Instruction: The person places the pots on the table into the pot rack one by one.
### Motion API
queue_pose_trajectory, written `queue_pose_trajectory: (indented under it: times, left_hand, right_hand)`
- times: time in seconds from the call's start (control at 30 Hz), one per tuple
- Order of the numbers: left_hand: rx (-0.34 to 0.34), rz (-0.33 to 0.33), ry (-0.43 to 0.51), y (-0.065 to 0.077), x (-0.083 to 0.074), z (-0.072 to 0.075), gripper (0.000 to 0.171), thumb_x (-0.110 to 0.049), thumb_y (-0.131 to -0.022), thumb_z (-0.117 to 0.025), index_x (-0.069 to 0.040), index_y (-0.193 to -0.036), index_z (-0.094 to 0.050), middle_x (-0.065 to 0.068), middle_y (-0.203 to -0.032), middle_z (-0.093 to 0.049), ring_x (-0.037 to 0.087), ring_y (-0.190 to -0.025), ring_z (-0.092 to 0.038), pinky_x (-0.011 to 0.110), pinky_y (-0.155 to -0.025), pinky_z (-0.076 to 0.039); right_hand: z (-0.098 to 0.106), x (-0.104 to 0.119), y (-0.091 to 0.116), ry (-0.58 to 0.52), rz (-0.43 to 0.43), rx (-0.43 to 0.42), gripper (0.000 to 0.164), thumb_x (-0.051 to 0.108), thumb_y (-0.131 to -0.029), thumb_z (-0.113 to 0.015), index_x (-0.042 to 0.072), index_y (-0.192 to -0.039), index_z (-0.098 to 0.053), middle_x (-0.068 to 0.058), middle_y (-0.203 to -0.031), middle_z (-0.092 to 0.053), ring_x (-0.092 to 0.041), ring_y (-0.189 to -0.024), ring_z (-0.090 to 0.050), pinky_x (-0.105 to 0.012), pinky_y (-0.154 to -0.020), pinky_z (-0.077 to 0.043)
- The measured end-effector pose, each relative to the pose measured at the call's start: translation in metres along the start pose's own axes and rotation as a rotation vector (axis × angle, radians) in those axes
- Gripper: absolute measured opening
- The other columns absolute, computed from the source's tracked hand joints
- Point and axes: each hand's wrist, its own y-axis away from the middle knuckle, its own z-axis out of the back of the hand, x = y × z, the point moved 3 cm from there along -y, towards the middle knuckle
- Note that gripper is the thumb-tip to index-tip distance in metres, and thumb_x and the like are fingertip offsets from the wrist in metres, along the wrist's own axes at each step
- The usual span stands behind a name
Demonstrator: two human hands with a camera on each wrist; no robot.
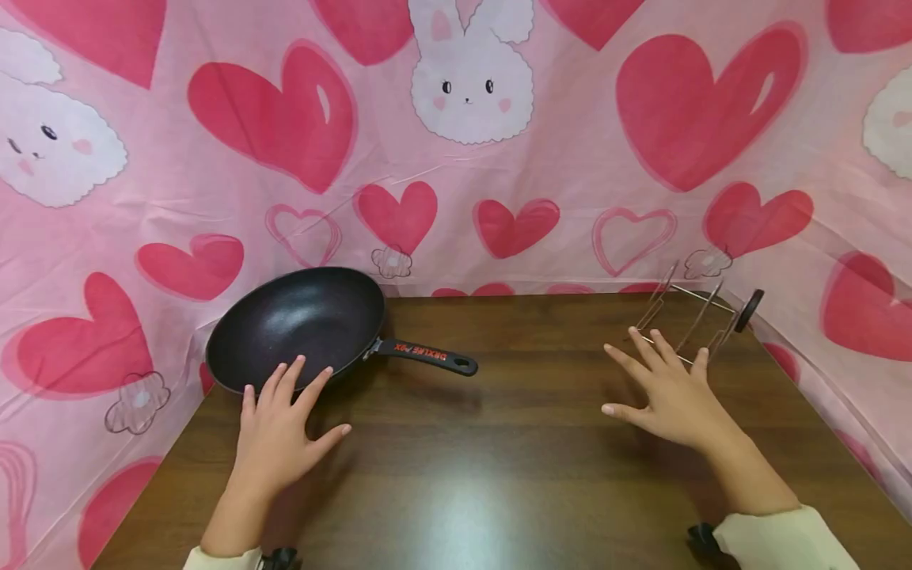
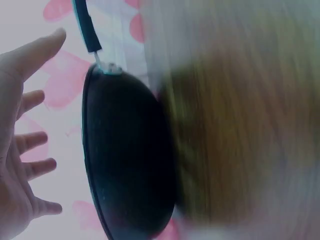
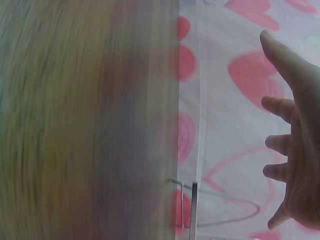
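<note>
A black wok (image 1: 306, 317) with a long black handle (image 1: 427, 356) stands at the table's back left, its handle pointing right. My left hand (image 1: 278, 435), fingers spread, overlaps the wok's near rim in the head view; the left wrist view shows the fingers apart from the wok (image 2: 125, 150). On the right, my right hand (image 1: 673, 400) is held with fingers spread in front of a thin wire rack (image 1: 694, 317), which has a dark round piece (image 1: 749, 310) at its right end. Part of the rack (image 3: 194, 210) shows low in the right wrist view. Neither hand holds anything.
The brown wooden table (image 1: 499, 443) carries the wok and the rack. A pink cloth (image 1: 456, 166) printed with hearts and rabbits hangs behind the table and along both sides. Red lettering marks the wok's handle.
</note>
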Motion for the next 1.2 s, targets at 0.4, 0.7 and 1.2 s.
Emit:
queue_pose_trajectory:
  times: [0.4,0.7,1.2]
  left_hand:
    - [-0.328,-0.125,0.290,-0.009,-0.027,-0.001,0.053,-0.038,-0.072,-0.077,-0.010,-0.116,-0.068,0.015,-0.118,-0.061,0.039,-0.107,-0.053,0.061,-0.084,-0.038]
    - [-0.214,0.015,0.545,-0.011,-0.043,-0.014,0.045,-0.017,-0.068,-0.088,-0.009,-0.110,-0.071,0.003,-0.112,-0.064,0.023,-0.104,-0.057,0.032,-0.090,-0.042]
    - [0.086,0.417,1.134,-0.023,-0.059,-0.037,0.037,-0.007,-0.081,-0.079,-0.002,-0.116,-0.065,0.013,-0.113,-0.066,0.030,-0.100,-0.063,0.030,-0.085,-0.052]
  right_hand:
    - [0.001,0.031,-0.019,-0.081,0.213,-0.230,0.081,0.056,-0.071,-0.079,0.014,-0.136,-0.055,-0.016,-0.148,-0.043,-0.040,-0.134,-0.038,-0.068,-0.110,-0.012]
    - [0.003,0.050,-0.037,-0.176,0.312,-0.249,0.076,0.047,-0.071,-0.082,0.010,-0.133,-0.057,-0.017,-0.144,-0.048,-0.036,-0.132,-0.043,-0.055,-0.113,-0.023]
    - [0.008,0.081,-0.063,-0.289,0.355,-0.113,0.069,0.046,-0.078,-0.080,0.016,-0.136,-0.057,-0.008,-0.149,-0.043,-0.030,-0.135,-0.041,-0.055,-0.104,-0.038]
